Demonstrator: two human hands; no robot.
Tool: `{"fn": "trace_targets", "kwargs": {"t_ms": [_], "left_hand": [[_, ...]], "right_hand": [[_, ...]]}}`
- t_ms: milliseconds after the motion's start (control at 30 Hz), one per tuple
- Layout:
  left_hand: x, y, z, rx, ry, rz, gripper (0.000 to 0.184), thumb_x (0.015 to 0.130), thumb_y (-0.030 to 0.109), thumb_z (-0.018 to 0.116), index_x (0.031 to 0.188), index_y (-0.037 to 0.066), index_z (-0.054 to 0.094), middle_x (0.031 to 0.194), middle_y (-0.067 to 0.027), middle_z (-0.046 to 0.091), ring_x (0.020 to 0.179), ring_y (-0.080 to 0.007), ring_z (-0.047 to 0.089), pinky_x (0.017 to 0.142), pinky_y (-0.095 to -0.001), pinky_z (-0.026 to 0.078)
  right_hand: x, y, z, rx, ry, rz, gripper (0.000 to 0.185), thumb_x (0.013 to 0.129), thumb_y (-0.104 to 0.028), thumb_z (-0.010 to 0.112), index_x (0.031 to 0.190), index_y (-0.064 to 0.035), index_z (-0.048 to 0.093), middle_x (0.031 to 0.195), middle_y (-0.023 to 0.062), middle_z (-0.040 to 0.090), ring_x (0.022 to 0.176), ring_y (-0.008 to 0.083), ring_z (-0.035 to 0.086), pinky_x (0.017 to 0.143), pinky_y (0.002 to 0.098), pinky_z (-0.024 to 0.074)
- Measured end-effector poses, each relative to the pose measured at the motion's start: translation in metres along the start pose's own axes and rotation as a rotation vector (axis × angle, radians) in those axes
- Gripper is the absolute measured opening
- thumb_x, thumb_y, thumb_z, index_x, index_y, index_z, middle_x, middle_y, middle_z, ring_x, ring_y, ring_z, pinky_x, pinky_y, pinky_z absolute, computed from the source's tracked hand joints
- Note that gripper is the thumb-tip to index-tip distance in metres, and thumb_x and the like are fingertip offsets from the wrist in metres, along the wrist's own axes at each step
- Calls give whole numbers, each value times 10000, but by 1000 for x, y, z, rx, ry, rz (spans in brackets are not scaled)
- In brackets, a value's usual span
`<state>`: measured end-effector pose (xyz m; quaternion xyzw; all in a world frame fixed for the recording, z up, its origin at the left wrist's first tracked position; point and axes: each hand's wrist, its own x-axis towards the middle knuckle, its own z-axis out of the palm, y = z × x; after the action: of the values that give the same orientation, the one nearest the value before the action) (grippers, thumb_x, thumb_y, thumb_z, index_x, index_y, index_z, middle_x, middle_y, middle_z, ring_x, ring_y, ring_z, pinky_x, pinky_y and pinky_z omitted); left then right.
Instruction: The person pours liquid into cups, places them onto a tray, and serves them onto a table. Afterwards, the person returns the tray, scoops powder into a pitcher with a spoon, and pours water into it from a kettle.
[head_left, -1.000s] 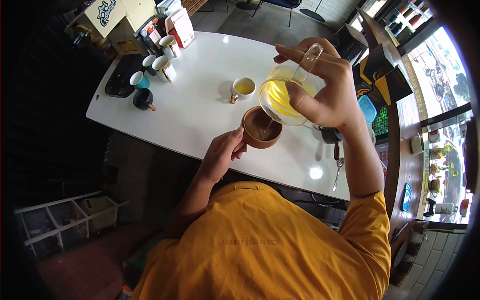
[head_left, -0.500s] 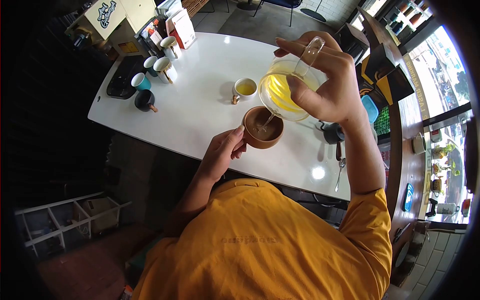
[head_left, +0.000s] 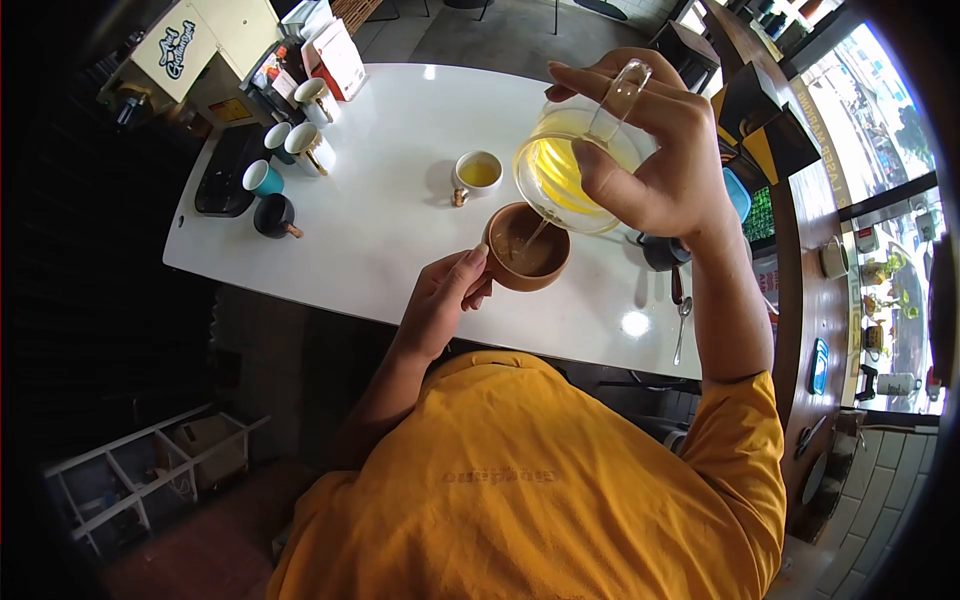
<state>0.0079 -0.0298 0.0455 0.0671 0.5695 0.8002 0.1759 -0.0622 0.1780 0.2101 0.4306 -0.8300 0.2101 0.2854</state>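
Observation:
A brown cup [head_left: 527, 247] is held by its left side in my left hand [head_left: 446, 292], over the near part of the white table. Above and to its right, my right hand [head_left: 655, 150] grips a clear glass pitcher [head_left: 560, 170] with yellow liquid inside. The pitcher is tilted, and a thin stream runs from its lip into the brown cup. Beyond the brown cup stands a white cup [head_left: 478, 173] holding yellow liquid, with a small brown handle on its near side.
On the white table [head_left: 400, 120], several mugs and a black cup [head_left: 274, 216] stand at the left. A dark pot [head_left: 660, 252] and a spoon [head_left: 683, 330] lie at the right, near my right forearm. A wooden counter [head_left: 805, 300] runs along the windows.
The camera view has shifted slightly, moving the table and its objects in the frame. The pitcher stays tilted in my right hand, and the stream into the brown cup continues.

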Motion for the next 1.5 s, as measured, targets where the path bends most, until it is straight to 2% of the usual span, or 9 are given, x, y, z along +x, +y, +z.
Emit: {"fn": "trace_targets", "kwargs": {"t_ms": [233,300,933,1000,1233,1300,1467,1500], "left_hand": [[4,7,0,15,-43,-10,381,1003,340,432,739,76,513,659,48,409,641,-59,347,601,-219,321],[6,3,-4,37,-87,-9,405,993,355,421,952,-2,608,734,-27,548,657,-94,447,608,-237,354],[13,-1,1,-22,-89,15,395,985,358,420,991,11,609,760,-30,564,669,-92,467,620,-242,357],[14,1,5,-57,-79,7,381,1009,329,408,867,26,590,676,36,436,640,-60,366,604,-223,337],[17,-4,7,-48,-101,-23,382,1009,331,411,797,44,547,664,36,424,640,-64,367,600,-221,335],[18,-8,4,-29,-121,-28,396,990,352,417,976,7,610,749,-36,569,657,-93,472,611,-240,359],[18,-7,7,-40,-127,-37,386,988,346,417,972,9,606,751,-35,569,662,-96,474,615,-241,358],[18,-7,7,-42,-126,-40,383,987,343,417,971,10,604,751,-35,568,662,-97,474,616,-241,358]], "right_hand": [[-5,0,1,-46,-2,34,402,628,-154,602,961,48,701,884,120,708,821,242,607,882,371,471],[-7,0,2,-46,0,48,398,627,-153,601,957,44,702,884,119,709,820,241,606,881,370,471],[-18,0,2,-121,-16,99,445,639,-168,603,1033,17,695,901,99,713,900,252,599,928,388,444],[-19,1,2,-130,-18,91,442,638,-165,604,1030,19,695,903,97,713,899,252,595,927,388,446],[-21,-1,-1,-96,-10,118,421,640,-140,604,1017,25,694,919,106,711,884,258,592,900,383,459],[-22,0,-2,-115,-18,87,424,641,-137,604,1022,26,693,918,108,710,880,259,594,894,382,461],[-22,0,-4,-121,-8,61,444,636,-129,605,1042,30,687,913,108,710,869,262,597,883,373,467],[-24,4,-6,-98,-9,58,471,668,-238,647,1029,62,678,856,130,707,777,263,632,842,384,471]]}}
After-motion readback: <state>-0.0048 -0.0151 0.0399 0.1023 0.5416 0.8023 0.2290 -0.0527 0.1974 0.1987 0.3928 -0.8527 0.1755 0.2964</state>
